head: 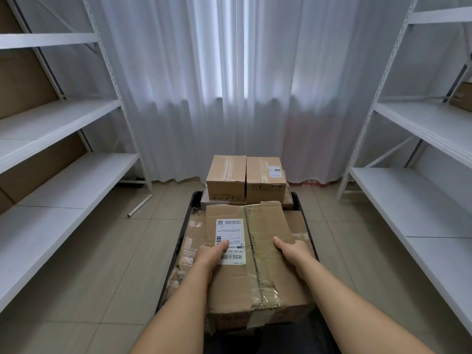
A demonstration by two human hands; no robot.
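Observation:
A worn, taped cardboard box (258, 274) with a white shipping label (231, 241) lies on top of a pile on a black cart (176, 254). My left hand (210, 254) grips its left side, thumb on the label. On the right side my right hand (293, 250) holds the box, thumb on top and fingers over the edge. A wider flat box (190, 241) lies under it. Two smaller sealed boxes, one on the left (226, 177) and one on the right (265, 178), stand side by side at the cart's far end.
White metal shelving lines both sides: left rack (63, 118), right rack (419, 129) with a brown box (463, 97) on a shelf. A white curtain (229, 85) hangs ahead. A loose metal tube (140, 205) lies on the tiled floor by the left rack.

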